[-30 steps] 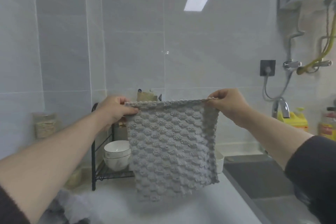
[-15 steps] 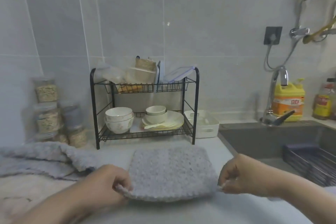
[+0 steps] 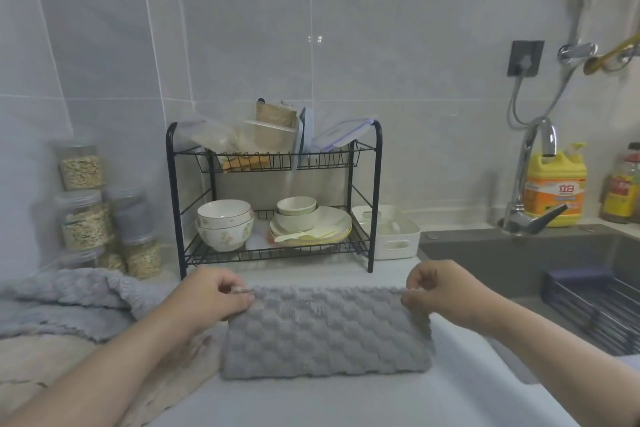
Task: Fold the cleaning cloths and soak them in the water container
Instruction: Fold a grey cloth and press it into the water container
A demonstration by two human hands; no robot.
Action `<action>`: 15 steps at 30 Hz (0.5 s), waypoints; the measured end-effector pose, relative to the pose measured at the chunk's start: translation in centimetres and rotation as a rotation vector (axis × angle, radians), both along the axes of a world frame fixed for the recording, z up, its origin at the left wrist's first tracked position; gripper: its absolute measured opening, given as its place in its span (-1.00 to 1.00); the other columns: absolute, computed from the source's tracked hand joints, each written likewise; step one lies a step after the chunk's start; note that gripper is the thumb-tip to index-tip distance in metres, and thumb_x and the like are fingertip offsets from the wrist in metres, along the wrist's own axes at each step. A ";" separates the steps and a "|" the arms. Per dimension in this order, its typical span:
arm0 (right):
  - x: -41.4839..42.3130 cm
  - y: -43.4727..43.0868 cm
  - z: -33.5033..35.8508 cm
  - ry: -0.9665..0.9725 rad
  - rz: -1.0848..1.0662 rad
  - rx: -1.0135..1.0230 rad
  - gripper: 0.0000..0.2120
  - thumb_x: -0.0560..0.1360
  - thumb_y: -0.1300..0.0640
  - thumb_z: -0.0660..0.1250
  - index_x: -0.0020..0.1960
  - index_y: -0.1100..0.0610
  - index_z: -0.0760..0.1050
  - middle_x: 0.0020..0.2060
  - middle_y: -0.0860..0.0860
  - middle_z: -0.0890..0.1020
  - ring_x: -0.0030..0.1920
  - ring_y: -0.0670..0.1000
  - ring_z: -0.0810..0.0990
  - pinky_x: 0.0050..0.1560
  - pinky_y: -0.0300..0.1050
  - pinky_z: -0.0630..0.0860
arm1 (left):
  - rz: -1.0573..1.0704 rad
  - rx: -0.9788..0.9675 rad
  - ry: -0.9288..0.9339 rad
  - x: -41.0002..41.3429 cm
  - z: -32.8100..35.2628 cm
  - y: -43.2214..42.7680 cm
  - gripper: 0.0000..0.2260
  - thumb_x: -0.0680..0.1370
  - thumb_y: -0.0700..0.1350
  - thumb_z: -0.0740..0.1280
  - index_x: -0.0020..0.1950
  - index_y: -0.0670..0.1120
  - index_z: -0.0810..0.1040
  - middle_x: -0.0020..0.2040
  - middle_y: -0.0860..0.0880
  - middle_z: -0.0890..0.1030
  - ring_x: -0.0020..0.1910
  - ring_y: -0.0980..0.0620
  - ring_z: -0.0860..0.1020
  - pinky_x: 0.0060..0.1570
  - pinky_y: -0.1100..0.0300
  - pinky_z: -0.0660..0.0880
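A grey textured cleaning cloth lies folded in half on the white counter, its fold line near me. My left hand pinches the cloth's far left corner. My right hand pinches its far right corner. Both hands hold the top edge at the back of the cloth. More grey cloths lie in a crumpled heap at the left. The dark sink is at the right.
A black two-tier dish rack with bowls and plates stands behind the cloth. A white tray sits beside it. Jars are stacked at left. A tap, a yellow detergent bottle and a dark wire basket are by the sink.
The cloth went from hanging in the air to lying on the counter. My hands then carried its near edge to the far edge, folding it in half.
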State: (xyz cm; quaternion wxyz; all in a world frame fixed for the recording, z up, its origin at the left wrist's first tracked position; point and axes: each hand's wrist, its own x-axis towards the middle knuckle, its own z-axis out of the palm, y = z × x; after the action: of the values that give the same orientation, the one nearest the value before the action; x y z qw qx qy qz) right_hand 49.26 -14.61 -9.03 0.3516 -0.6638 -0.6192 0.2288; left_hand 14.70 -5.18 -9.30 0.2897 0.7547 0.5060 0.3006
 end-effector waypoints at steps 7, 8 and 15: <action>0.7 6.4 -2.5 -0.048 -0.144 0.046 -0.87 0.40 0.15 0.45 -0.31 0.10 0.56 -0.34 0.08 0.67 -0.36 -0.03 0.57 -0.19 -0.03 0.59 | 0.160 0.058 0.085 2.7 -1.3 5.8 -0.88 0.35 -0.15 0.53 -0.33 -0.06 0.62 -0.42 0.02 0.60 -0.42 0.09 0.50 -0.39 0.26 0.37; 0.7 7.2 -2.9 -0.092 -0.152 0.036 -0.87 0.42 0.14 0.43 -0.30 0.09 0.55 -0.34 0.05 0.66 -0.34 -0.04 0.56 -0.21 -0.07 0.56 | 0.158 0.082 0.175 3.0 -1.8 6.7 -0.87 0.37 -0.14 0.51 -0.36 -0.04 0.61 -0.39 0.03 0.60 -0.37 0.08 0.52 -0.37 0.25 0.37; 0.7 9.9 -4.7 -0.477 -0.079 -0.109 -0.85 0.52 0.13 0.23 0.00 0.05 0.56 -0.05 -0.04 0.60 -0.07 0.00 0.52 -0.11 -0.21 0.42 | 0.046 0.011 0.648 5.2 -3.7 9.0 -0.71 0.40 -0.17 0.31 0.08 0.06 0.59 0.03 0.07 0.58 -0.01 0.05 0.53 -0.14 0.26 0.44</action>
State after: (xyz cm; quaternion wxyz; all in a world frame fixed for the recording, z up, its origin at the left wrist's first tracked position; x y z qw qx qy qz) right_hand 49.94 -4.67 -13.73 0.1676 -0.7407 -0.6451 0.0848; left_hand 19.93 3.80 -13.02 0.1024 0.8011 0.5872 0.0539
